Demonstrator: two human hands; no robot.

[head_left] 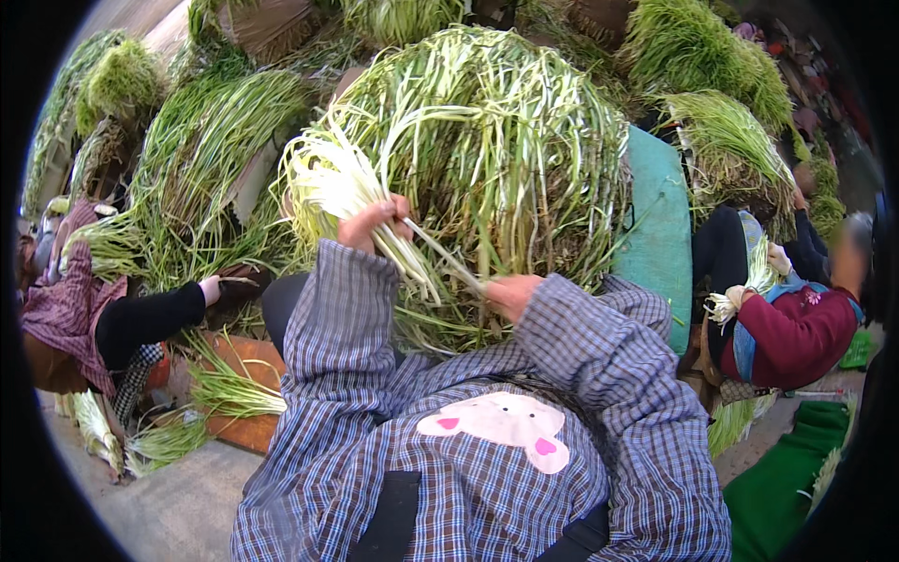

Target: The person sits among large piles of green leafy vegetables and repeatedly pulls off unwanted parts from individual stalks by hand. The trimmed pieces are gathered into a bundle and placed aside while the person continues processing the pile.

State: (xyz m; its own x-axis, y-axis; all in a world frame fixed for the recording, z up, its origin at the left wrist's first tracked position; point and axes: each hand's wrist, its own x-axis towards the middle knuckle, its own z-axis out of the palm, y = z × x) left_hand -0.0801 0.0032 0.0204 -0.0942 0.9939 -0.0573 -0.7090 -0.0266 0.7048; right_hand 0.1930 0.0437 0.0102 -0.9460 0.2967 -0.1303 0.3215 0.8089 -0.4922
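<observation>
A bunch of pale leafy stalks (337,179), like garlic chives or green garlic, is gripped in my left hand (372,223), with the white stalk ends pointing down to the right. My right hand (513,293) pinches the end of a thin pale stalk (446,254) that stretches across from the bunch. Right in front of me rises a large heap of long green and yellowish stalks (491,154), some with brown, withered parts. My fingers partly hide both grips.
A teal board or cloth (657,225) stands right of the heap. More green heaps (211,147) lie left and behind. A person in a maroon top (797,337) holds stalks at right; another person's sleeve (151,319) is at left. An orange-brown board (242,379) bears stalks beside me.
</observation>
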